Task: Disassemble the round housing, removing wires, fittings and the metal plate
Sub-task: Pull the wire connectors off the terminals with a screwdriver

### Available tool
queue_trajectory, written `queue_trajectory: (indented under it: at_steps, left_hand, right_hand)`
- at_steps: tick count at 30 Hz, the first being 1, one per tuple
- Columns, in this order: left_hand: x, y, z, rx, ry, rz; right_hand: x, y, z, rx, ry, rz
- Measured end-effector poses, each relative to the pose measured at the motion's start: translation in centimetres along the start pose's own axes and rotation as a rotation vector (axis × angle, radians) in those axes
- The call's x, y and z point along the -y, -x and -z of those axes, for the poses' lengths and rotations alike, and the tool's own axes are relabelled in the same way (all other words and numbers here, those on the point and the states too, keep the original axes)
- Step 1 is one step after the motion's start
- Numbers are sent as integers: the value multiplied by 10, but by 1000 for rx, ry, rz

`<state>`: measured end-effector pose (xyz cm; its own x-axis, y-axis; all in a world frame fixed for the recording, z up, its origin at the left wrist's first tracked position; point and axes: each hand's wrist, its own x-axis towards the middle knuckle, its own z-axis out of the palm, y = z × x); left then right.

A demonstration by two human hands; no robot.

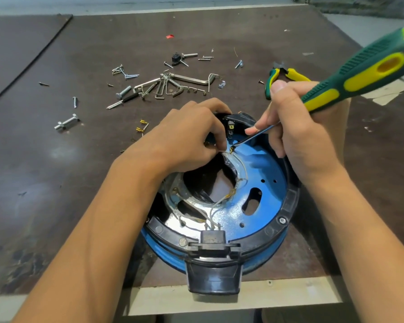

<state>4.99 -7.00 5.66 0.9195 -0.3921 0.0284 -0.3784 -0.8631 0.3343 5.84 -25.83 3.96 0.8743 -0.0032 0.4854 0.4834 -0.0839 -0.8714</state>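
My left grip (191,136) pinches a white wire (222,152) inside the round housing (292,206), which sits on the counter (79,159) beneath both grips. My right grip (296,127) clasps the screwdriver (359,71), whose tip touches the brass terminal (231,149) just beside my left fingertips.

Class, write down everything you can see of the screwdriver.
The screwdriver has a thick green handle with yellow insets and ribbing, seemingly rubbery plastic, and a thin dark shaft. It slants down leftward from upper right. The right hand grips it low, a finger along the shaft. Its tip meets a brass terminal on a wire pinched by the left hand, inside the round housing.
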Motion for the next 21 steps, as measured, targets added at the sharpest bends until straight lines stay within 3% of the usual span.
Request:
queue_trajectory:
  at_steps: [9, 15, 21]
  left_hand:
    - [-2, 2, 1, 4, -5, 15]
    - [-3, 4, 1, -100, 110, 25]
    - [-9, 13, 9, -220, 228, 15]
  right_hand:
    - [0, -2, -2, -10, 97, 23]
    - [12, 2, -7, -124, -128, -3]
    - [18, 4, 2, -197, -180, -54]
